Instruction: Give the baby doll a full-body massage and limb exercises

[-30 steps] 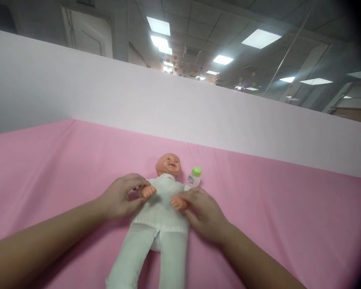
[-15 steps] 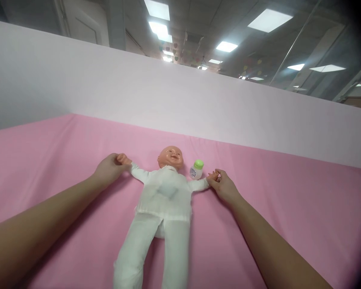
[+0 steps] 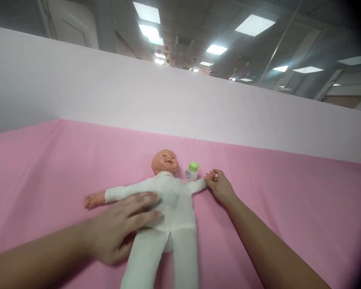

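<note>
A baby doll (image 3: 177, 208) with a white cloth body and a plastic head lies on its back, arms spread to both sides. My left hand (image 3: 120, 224) is over the side of its torso, fingers stretched out and apart, holding nothing. Between the thumb and fingers of my right hand (image 3: 222, 186) is the doll's small plastic hand (image 3: 210, 175) on the right side. The doll's other hand (image 3: 94, 200) rests free on the pink cover. Beside the doll's head stands a small clear bottle (image 3: 192, 171) with a green cap and a printed label.
A pink cover (image 3: 273, 208) spreads beneath the doll. Along its far side rises a white wall (image 3: 168, 104). Above that, glass panels show ceiling lights (image 3: 255, 25) and a pale door (image 3: 74, 26).
My left hand has let go of the doll's hand and moved down and right to the torso. That doll arm now lies lower and straighter. My right hand keeps its grip.
</note>
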Demonstrator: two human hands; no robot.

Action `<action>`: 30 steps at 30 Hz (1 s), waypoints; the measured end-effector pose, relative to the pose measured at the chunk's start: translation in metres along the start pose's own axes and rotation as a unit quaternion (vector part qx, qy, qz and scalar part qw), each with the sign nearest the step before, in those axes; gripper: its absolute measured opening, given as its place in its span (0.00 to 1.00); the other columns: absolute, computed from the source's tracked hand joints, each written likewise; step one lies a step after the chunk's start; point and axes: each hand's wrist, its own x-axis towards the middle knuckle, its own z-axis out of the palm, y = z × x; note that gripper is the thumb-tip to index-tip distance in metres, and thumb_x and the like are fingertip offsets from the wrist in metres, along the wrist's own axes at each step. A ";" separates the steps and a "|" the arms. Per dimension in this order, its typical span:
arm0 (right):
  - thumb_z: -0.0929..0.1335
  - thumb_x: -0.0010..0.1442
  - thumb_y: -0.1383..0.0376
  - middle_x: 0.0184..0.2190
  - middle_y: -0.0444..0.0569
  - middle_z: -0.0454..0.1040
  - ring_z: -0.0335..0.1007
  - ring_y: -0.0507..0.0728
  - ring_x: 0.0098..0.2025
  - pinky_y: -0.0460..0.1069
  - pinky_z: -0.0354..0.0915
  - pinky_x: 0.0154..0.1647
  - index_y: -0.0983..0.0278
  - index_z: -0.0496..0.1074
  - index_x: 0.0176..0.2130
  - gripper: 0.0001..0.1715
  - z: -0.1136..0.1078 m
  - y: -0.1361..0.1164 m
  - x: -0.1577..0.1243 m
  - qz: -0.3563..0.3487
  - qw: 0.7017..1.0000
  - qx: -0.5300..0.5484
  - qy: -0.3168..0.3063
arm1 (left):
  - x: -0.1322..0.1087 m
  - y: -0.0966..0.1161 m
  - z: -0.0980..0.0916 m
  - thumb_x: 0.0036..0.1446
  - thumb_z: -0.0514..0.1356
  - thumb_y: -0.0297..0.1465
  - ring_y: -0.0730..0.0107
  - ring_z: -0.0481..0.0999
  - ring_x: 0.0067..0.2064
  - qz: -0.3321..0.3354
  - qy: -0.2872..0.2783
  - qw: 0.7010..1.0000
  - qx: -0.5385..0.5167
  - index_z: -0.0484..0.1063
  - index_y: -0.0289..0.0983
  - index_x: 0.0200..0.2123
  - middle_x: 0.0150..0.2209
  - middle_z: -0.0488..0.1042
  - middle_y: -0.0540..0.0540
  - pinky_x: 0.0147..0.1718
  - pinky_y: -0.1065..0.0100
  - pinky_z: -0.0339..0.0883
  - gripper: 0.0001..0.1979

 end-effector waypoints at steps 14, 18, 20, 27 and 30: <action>0.77 0.58 0.51 0.51 0.53 0.79 0.80 0.60 0.43 0.54 0.78 0.43 0.58 0.64 0.57 0.35 0.004 -0.039 -0.035 -0.125 0.973 0.182 0.069 | 0.004 -0.001 -0.009 0.69 0.56 0.42 0.52 0.69 0.66 0.015 0.105 0.993 -0.049 0.57 0.35 0.71 0.64 0.69 0.34 0.64 0.58 0.67 0.32; 0.71 0.66 0.59 0.53 0.49 0.79 0.78 0.60 0.50 0.59 0.76 0.53 0.53 0.71 0.59 0.22 0.021 -0.060 -0.061 -0.260 0.963 0.064 0.004 | 0.001 -0.014 0.002 0.69 0.58 0.40 0.52 0.70 0.64 -0.104 0.111 0.986 -0.076 0.58 0.48 0.72 0.67 0.65 0.41 0.60 0.56 0.72 0.30; 0.67 0.68 0.64 0.56 0.46 0.78 0.74 0.62 0.57 0.62 0.70 0.61 0.50 0.73 0.59 0.21 0.032 -0.067 -0.069 -0.353 0.934 -0.021 -0.061 | 0.002 -0.020 0.009 0.68 0.58 0.37 0.53 0.71 0.63 -0.166 0.089 0.979 -0.080 0.59 0.53 0.71 0.67 0.64 0.43 0.58 0.56 0.74 0.30; 0.70 0.65 0.61 0.53 0.49 0.78 0.73 0.64 0.54 0.63 0.69 0.58 0.54 0.73 0.57 0.20 0.040 -0.067 -0.069 -0.330 0.941 -0.044 -0.053 | 0.012 -0.013 0.007 0.67 0.61 0.34 0.52 0.73 0.60 -0.123 0.116 0.985 -0.042 0.65 0.53 0.67 0.61 0.70 0.41 0.55 0.55 0.75 0.27; 0.71 0.65 0.56 0.50 0.52 0.77 0.75 0.61 0.48 0.58 0.72 0.51 0.57 0.69 0.56 0.22 0.028 -0.058 -0.057 -0.251 0.964 0.088 -0.018 | 0.014 0.004 -0.004 0.66 0.61 0.34 0.55 0.78 0.50 -0.040 0.089 0.993 -0.061 0.65 0.48 0.67 0.52 0.75 0.39 0.48 0.58 0.77 0.28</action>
